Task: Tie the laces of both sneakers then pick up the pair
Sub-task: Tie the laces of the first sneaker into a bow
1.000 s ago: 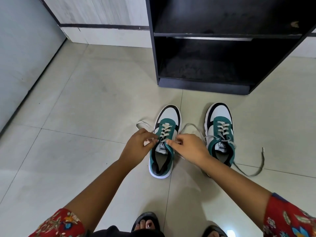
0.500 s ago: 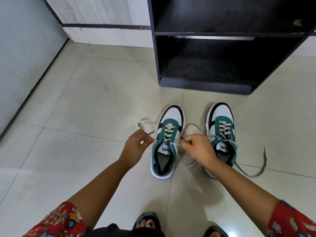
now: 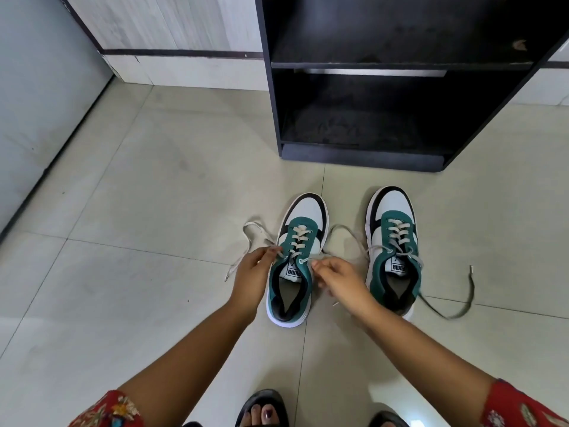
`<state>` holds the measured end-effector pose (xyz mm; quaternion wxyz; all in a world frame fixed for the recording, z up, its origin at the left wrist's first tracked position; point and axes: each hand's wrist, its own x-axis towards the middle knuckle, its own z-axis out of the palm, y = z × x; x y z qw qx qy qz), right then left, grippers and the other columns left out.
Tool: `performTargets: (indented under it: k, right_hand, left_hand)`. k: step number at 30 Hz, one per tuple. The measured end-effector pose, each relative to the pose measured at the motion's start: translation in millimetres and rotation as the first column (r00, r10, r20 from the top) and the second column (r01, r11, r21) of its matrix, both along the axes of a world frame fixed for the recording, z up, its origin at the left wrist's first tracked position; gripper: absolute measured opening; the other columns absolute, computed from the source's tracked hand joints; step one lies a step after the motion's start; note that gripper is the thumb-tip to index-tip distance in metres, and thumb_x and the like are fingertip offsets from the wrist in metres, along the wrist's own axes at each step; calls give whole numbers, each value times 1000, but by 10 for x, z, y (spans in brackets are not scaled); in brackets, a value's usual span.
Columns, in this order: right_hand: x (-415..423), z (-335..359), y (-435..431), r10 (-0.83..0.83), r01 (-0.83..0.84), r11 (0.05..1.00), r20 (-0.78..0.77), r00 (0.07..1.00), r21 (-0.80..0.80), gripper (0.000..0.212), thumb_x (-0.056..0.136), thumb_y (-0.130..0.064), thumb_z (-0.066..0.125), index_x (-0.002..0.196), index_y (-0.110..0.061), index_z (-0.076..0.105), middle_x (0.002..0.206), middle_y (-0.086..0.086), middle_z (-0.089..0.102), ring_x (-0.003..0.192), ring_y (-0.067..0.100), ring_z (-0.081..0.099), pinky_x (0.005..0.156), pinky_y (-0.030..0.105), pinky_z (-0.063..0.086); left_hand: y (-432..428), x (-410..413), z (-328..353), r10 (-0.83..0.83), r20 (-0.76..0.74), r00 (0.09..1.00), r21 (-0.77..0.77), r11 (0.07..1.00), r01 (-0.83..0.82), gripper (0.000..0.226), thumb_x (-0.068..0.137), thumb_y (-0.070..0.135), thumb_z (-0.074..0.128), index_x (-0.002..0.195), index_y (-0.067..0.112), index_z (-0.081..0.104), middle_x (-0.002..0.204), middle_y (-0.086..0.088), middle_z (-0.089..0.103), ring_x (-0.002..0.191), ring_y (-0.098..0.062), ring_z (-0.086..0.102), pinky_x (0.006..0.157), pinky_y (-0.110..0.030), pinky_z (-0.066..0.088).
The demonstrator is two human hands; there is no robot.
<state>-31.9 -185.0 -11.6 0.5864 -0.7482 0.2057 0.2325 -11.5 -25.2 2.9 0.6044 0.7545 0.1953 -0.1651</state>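
Sneakers stand side by side on the tiled floor (image 3: 129,186), toes toward a black shelf unit (image 3: 363,118). At the left sneaker (image 3: 295,260), the left hand (image 3: 251,274) and right hand (image 3: 340,280) each have fingers pinched on a lace end beside its collar. Farther right, the right sneaker (image 3: 392,254) lies with laces (image 3: 462,312) loose on the floor.

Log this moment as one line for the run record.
step: tying left sneaker | left hand: pinching lace | right hand: pinching lace | right sneaker: untied, laces loose on floor | pair: not picked up
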Motion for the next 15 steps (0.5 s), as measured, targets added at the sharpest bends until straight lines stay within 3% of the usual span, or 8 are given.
performTargets:
  k: [2,4,8,11,15]
  right_hand:
    - [57,45,66,-212,221,938,-63,975,266,10,90,-19,56,93,-16,65,75,-2,58,68,10,51,60,23,38]
    - [113,98,109,-231,256,880,-111,967,399,10,89,-17,58,93,-18,67,71,-3,56,66,8,49,59,22,37]
    - [169,114,164,-181,219,877,-127,975,427,16,93,-18,51,83,-22,63,77,-6,63,63,6,48,59,22,35]
    - [175,88,138,-265,333,788,-202,943,518,22,96,-16,42,83,-20,60,76,-7,72,60,7,50,59,22,36]
    - [159,-1,124,-313,425,737,-292,904,526,24,97,-12,39,81,-16,57,52,-7,53,59,11,46,58,22,35]
  left_hand:
    - [-80,39,50,32,13,999,-112,993,-31,24,94,14,45,96,6,68,79,6,64,58,5,59,51,-5,41]
    - [-94,72,56,48,-20,999,-186,981,-51,25,94,13,42,94,6,66,79,1,63,57,-4,53,47,-8,40]
    - [-28,118,-21,0,-62,998,-125,992,-8,24,94,19,38,88,17,60,86,1,65,60,-10,44,47,-18,33]
    - [2,128,-49,-74,-39,997,-104,992,69,29,96,19,37,82,15,63,65,8,54,56,-7,40,47,-16,31]
    - [-38,110,-95,10,-3,1000,-157,988,-10,33,97,13,36,65,11,46,40,14,43,40,1,39,41,-9,31]
